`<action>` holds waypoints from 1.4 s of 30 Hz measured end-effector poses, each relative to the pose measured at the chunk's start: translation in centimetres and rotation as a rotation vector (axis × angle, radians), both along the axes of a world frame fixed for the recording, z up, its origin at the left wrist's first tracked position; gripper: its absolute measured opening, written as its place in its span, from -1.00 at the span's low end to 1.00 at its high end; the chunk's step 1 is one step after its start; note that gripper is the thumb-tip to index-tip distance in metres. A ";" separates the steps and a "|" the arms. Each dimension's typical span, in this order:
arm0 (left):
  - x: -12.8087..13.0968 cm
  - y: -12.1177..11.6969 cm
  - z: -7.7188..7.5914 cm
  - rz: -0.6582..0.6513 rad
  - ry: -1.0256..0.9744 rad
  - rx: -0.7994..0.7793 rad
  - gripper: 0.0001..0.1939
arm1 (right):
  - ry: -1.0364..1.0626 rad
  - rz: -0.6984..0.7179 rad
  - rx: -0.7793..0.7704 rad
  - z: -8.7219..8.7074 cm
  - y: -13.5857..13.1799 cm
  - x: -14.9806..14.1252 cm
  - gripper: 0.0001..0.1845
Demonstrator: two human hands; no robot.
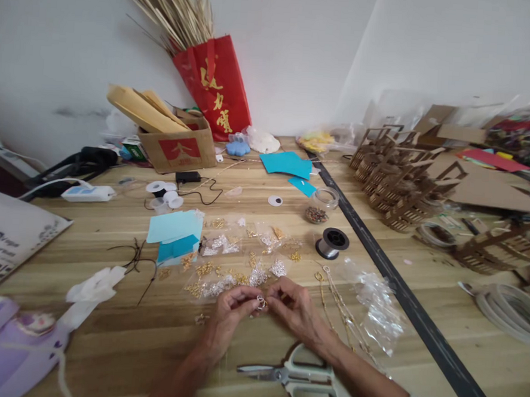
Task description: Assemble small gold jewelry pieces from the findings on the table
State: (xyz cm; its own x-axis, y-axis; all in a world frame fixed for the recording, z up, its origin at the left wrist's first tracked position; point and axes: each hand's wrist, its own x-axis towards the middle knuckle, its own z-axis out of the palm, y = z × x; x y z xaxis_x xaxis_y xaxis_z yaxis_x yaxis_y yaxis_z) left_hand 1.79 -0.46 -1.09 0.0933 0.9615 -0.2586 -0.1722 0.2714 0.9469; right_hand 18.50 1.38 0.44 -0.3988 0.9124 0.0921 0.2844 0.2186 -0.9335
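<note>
A small silvery ring-shaped piece [261, 303] is pinched between the fingertips of my left hand [235, 309]. My right hand [293, 303] meets it from the other side, thumb and finger closed at its edge; whether anything else is in that pinch is too small to tell. Just beyond my fingers lie silver beads [258, 275] and gold findings [204, 269] on small clear bags. White-handled scissors [310, 374] rest below my right forearm, blades pointing left. Gold and silver chains [341, 305] stretch along the table to the right of my right hand.
A wire spool [333, 243] and a glass jar of beads [318, 214] stand beyond my right hand. A crumpled clear bag [377, 307] lies near a dark strip [392, 281]. Woven baskets [402, 195] line the right side; a purple glue gun-like object [17, 351] sits front left.
</note>
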 end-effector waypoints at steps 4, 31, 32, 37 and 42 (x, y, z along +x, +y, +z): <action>0.0 -0.1 -0.2 0.012 0.004 0.005 -0.86 | 0.005 0.003 0.033 0.2 -0.1 0.0 -0.90; -0.1 -0.1 0.2 0.028 0.129 0.076 -0.88 | -0.035 0.015 -0.027 0.2 -0.2 -0.1 -0.84; -0.2 -0.1 0.2 0.029 0.127 0.076 -0.89 | -0.035 0.016 -0.025 0.2 -0.2 -0.1 -0.84; -0.2 -0.1 0.1 0.030 0.115 0.054 -0.88 | -0.036 0.021 -0.026 0.3 -0.3 -0.1 -0.83; -0.2 -0.1 -0.1 0.023 0.148 0.059 -0.87 | -0.022 0.013 -0.027 0.0 -0.2 -0.2 -0.82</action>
